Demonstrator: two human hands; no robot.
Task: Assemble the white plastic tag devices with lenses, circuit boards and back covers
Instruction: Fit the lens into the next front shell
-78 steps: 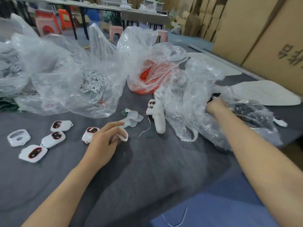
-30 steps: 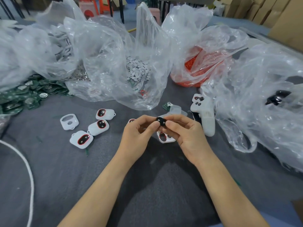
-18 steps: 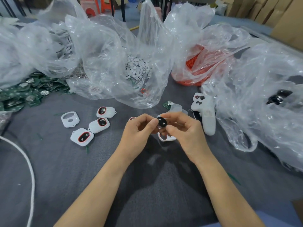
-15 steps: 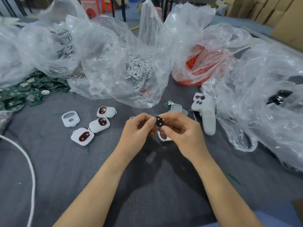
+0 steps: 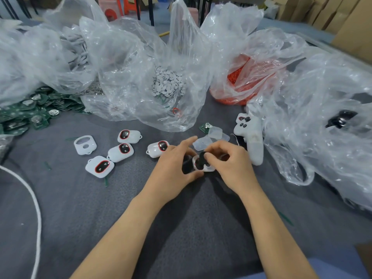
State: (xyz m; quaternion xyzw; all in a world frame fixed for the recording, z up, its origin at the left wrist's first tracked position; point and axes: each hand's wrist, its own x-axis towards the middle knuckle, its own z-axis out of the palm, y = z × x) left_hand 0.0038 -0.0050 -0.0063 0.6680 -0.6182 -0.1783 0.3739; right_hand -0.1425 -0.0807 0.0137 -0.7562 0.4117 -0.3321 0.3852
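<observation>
Seen from the head camera, both hands meet low over the grey felt table. The left hand grips a white tag shell between thumb and curled fingers, forefinger lifted. The right hand pinches a black lens against the shell's opening. Four lens-fitted tags and an empty shell lie just left, and green circuit boards are heaped at the far left.

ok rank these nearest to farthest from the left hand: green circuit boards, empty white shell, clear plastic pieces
1. clear plastic pieces, just beyond the left hand
2. empty white shell, off to the left
3. green circuit boards, far left edge
</observation>
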